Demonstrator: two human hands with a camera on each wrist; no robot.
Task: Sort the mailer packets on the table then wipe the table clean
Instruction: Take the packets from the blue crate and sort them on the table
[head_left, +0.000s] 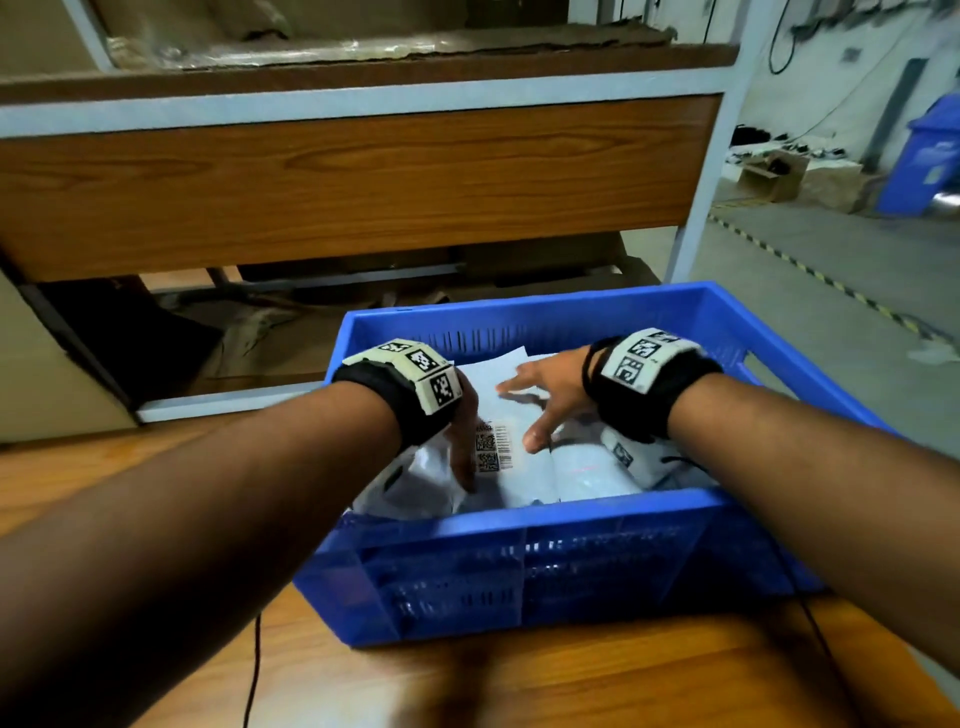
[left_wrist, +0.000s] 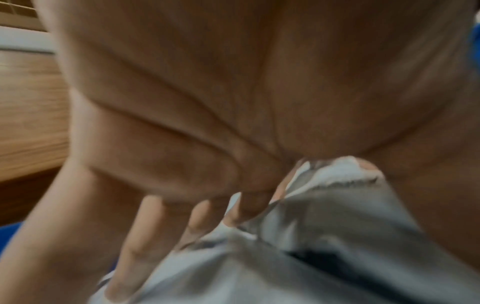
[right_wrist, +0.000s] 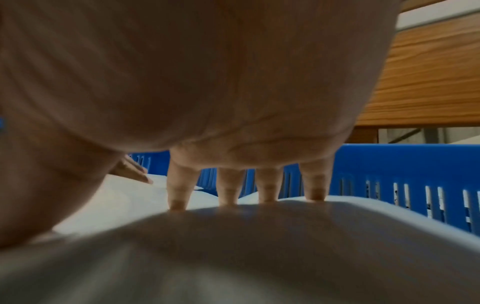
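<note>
A blue slotted crate (head_left: 519, 512) stands on the wooden table and holds several white mailer packets (head_left: 587, 473). Both hands reach down into it. My left hand (head_left: 461, 441) is at the crate's left, on a packet with a barcode label (head_left: 493, 447). In the left wrist view a crumpled packet (left_wrist: 324, 216) is pinched between the thumb and the fingers (left_wrist: 202, 218). My right hand (head_left: 545, 402) lies spread over the pile. Its straight fingers (right_wrist: 267, 191) press on a bulging white packet (right_wrist: 259, 246), with the crate wall (right_wrist: 389, 164) behind.
The wooden table (head_left: 571, 686) stretches in front of the crate, with a thin black cable (head_left: 254, 670) running across it. Behind stands a rack with a wood panel (head_left: 363, 182). On the floor at far right are a blue bin (head_left: 930, 150) and cardboard boxes (head_left: 774, 171).
</note>
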